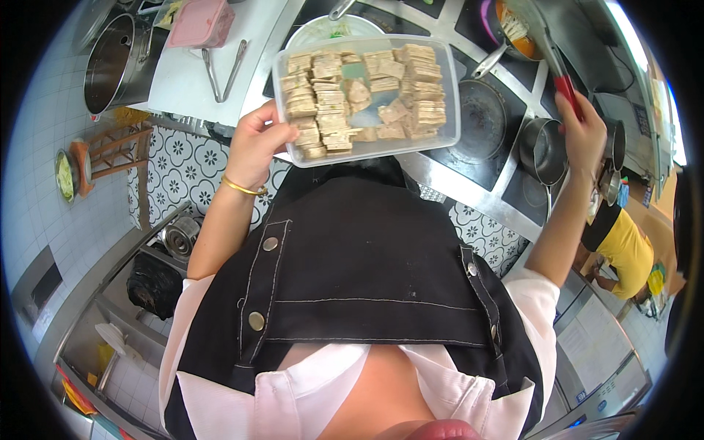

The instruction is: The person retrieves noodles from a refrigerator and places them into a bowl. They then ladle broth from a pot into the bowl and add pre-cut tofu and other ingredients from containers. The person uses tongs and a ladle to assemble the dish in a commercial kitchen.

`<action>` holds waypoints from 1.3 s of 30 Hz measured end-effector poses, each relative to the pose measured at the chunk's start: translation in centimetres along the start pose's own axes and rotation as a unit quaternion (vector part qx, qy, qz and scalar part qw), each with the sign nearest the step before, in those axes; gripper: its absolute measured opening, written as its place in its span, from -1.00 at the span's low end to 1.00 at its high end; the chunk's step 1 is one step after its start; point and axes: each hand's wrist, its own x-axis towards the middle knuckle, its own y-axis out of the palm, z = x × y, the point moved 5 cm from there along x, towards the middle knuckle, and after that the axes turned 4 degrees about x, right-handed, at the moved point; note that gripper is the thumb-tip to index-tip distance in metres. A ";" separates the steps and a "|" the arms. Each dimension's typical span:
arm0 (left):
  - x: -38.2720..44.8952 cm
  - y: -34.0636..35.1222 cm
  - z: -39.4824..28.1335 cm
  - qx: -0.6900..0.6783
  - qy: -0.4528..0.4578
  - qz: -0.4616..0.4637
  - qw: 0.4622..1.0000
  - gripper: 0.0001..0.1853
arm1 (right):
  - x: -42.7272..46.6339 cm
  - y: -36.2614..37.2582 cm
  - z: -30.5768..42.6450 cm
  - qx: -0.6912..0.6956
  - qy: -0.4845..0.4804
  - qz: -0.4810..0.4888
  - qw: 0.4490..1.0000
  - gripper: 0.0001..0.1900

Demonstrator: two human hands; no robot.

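Observation:
My left hand grips the left edge of a clear plastic container, which is tilted toward me. Stacks of thin, pale brown food slices line its sides, with a few loose pieces in the middle. My right hand is closed around the red handle of a kitchen tool, probably tongs. The tool's far end reaches over a pan at the top right, which holds pale noodle-like food in orange liquid. Just behind the container, a white bowl with green bits is partly hidden.
Metal tongs and a pink-lidded box lie on the white counter at left, beside a deep steel pot. Below my right hand are saucepans and a black cooktop. Another person in yellow is at far right.

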 end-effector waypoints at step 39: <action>-0.7 -0.3 0.3 0.016 0.032 0.009 0.999 -0.76 | -6.8 5.1 9.6 0.039 -0.213 0.260 0.941 -0.73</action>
